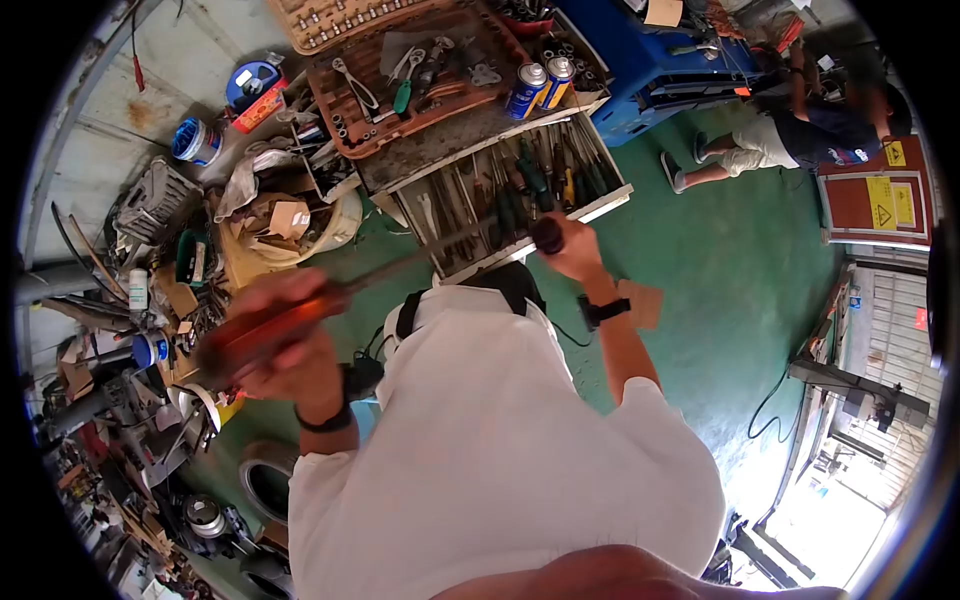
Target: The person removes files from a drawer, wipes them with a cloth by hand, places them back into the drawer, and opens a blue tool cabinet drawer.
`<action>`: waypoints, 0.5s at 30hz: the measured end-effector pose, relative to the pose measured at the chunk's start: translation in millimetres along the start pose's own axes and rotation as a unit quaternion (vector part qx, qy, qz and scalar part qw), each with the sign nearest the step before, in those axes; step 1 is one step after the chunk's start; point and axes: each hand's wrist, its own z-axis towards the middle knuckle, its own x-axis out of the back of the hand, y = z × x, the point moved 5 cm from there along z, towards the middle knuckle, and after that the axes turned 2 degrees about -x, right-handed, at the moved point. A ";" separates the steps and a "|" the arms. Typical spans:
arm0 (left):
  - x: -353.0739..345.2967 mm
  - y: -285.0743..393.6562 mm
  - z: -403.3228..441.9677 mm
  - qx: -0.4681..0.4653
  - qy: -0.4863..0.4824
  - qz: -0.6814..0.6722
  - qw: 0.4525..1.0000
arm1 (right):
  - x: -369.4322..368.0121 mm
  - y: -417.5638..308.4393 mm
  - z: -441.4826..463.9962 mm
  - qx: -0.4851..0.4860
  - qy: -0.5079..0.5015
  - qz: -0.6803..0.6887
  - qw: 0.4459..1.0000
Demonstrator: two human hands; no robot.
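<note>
- Orange-red tool handle (262, 338), blurred, held in front of the torso on the left side; its long shaft (400, 264) slants up and rightward towards the drawer.
- Left hand (304, 370): fingers closed around this handle.
- Right hand (577, 252): fingers bent around a dark knob-like piece (547, 236) near the drawer's front edge; whether this piece joins the shaft cannot be told.
- Drawer (598, 206), pulled open just beyond the hands: screwdrivers and other long tools lie side by side in it, including a green-handled tool (533, 178).
- Brown tool case (352, 150), open above the drawer: wrenches and a green-handled hand tool (403, 98) rest in it.
- Two spray cans, one blue (524, 95) and one blue and yellow (556, 82), upright beside the case.
- White tub (345, 222), left of the drawer, with cardboard inside.
- Green floor (710, 270), extending rightward; at upper right, another person (790, 138) beside a red-brown panel (905, 212) with yellow warning labels.
- Tyre (250, 476), lower left.
</note>
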 end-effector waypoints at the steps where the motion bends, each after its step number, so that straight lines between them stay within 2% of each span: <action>1: -1.7 6.5 6.0 -0.003 0.002 0.004 1.000 | -1.6 24.2 -7.7 -0.084 -0.021 0.004 0.996; 3: -16.7 22.7 21.1 -0.059 -0.070 0.130 0.987 | 6.3 54.0 -18.2 -0.106 0.033 0.125 0.986; 5: -18.9 -0.2 18.1 0.007 -0.110 0.267 0.957 | 26.8 43.1 -18.2 -0.113 0.116 0.196 0.967; 6: -20.5 -16.2 16.9 0.050 -0.141 0.320 0.936 | 30.8 43.6 -16.0 -0.101 0.122 0.191 0.969; 7: -21.3 -35.6 13.9 0.073 -0.161 0.331 0.927 | 36.3 29.2 -10.3 -0.101 0.125 0.193 0.968; 9: -28.4 -62.2 7.8 0.099 -0.186 0.335 0.918 | 50.6 -4.4 2.0 -0.096 0.124 0.379 0.912; 11: -45.3 -74.7 0.3 0.074 -0.247 0.371 0.892 | 71.5 -56.3 14.5 -0.037 0.106 0.432 0.895; 13: -61.4 -80.7 -4.7 0.081 -0.265 0.362 0.890 | 89.6 -110.0 23.1 0.034 0.069 0.550 0.832; 14: -67.9 -85.2 -7.2 0.097 -0.284 0.354 0.886 | 96.0 -122.9 25.0 0.034 0.070 0.550 0.831; 15: -72.9 -89.0 -9.5 0.114 -0.302 0.348 0.880 | 104.7 -137.8 24.9 0.089 0.090 0.504 0.854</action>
